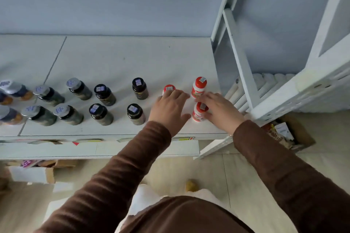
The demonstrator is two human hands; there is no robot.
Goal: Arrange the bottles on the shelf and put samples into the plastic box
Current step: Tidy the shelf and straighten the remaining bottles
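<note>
Two rows of bottles stand on the white shelf [117, 62]. Silver-capped bottles [75, 88] are at the left and black-capped dark bottles [140, 88] in the middle. Three red-capped white bottles stand at the right. My left hand [170, 108] lies palm down with fingers spread, its fingertips against the back-row red-capped bottle [169, 87], whose body is hidden. My right hand [220, 109] wraps its fingers and thumb around the front red-capped bottle [198, 112]. Another red-capped bottle [198, 87] stands just behind it, untouched. No plastic box is in view.
A white ladder-like frame [240, 58] leans at the shelf's right end, close to my right hand. A cardboard box [287, 134] with packets sits on the floor at the right. More cardboard boxes [37, 172] lie under the shelf at the left.
</note>
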